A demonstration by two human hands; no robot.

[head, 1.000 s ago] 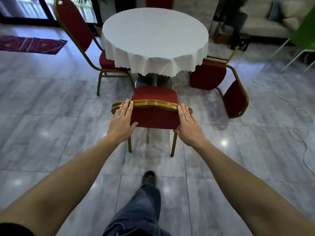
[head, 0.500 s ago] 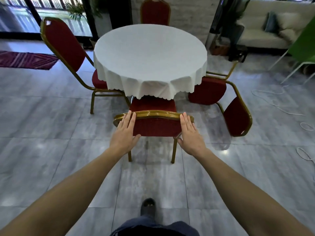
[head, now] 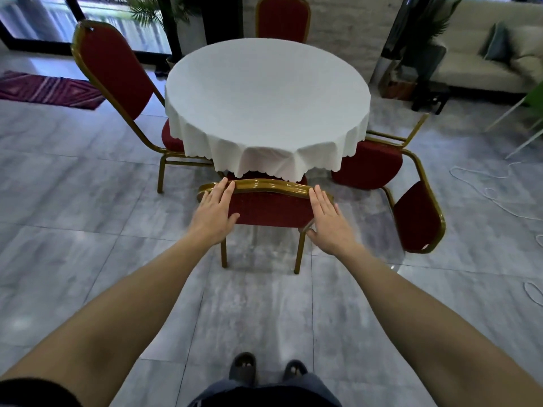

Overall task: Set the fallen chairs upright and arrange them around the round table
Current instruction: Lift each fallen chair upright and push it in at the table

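A round table (head: 264, 92) with a white cloth stands in the middle. The near red chair (head: 267, 207) with a gold frame is upright, its seat tucked under the cloth's hem. My left hand (head: 214, 214) and my right hand (head: 329, 226) lie on the two ends of its top rail, fingers stretched over the rail, thumbs on the backrest. Another chair (head: 114, 69) stands upright at the table's left, and one more chair (head: 282, 19) at the far side. At the right a fallen chair (head: 417, 218) lies tipped over on the floor, legs pointing away.
A purple rug (head: 44, 89) lies at far left. A sofa (head: 484, 63), a dark stool (head: 429, 95) and potted plants line the back right. A white cable (head: 484, 186) loops over the tiles at right. My feet (head: 244, 365) stand behind the near chair.
The near chair has slid forward until its seat went under the tablecloth. I have stepped closer with it, and both hands have stayed on its top rail.
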